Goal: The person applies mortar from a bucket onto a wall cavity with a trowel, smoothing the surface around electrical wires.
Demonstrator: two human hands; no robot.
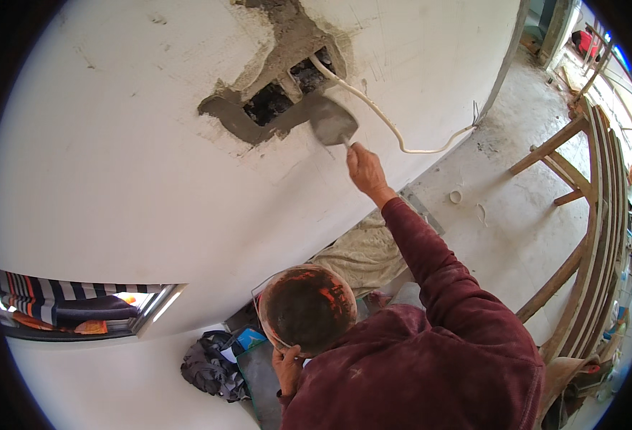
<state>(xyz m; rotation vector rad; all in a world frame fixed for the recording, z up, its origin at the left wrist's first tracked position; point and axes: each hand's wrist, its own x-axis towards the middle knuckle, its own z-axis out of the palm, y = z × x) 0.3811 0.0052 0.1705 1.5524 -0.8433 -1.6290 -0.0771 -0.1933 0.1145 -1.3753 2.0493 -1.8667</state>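
My right hand grips the handle of a rounded trowel, its blade up against the white wall. The blade lies just right of the wet grey mortar around two dark box openings in the wall. From the upper opening comes a white cable, which droops to the right past the trowel. Close to my body, my left hand holds a round bucket by its near rim. Dark mortar residue and orange patches show inside the bucket.
A long wooden bench stands on the right over the concrete floor. A beige cloth lies at the wall's foot beyond the bucket. To the left are a dark crumpled bag and a window opening with striped fabric.
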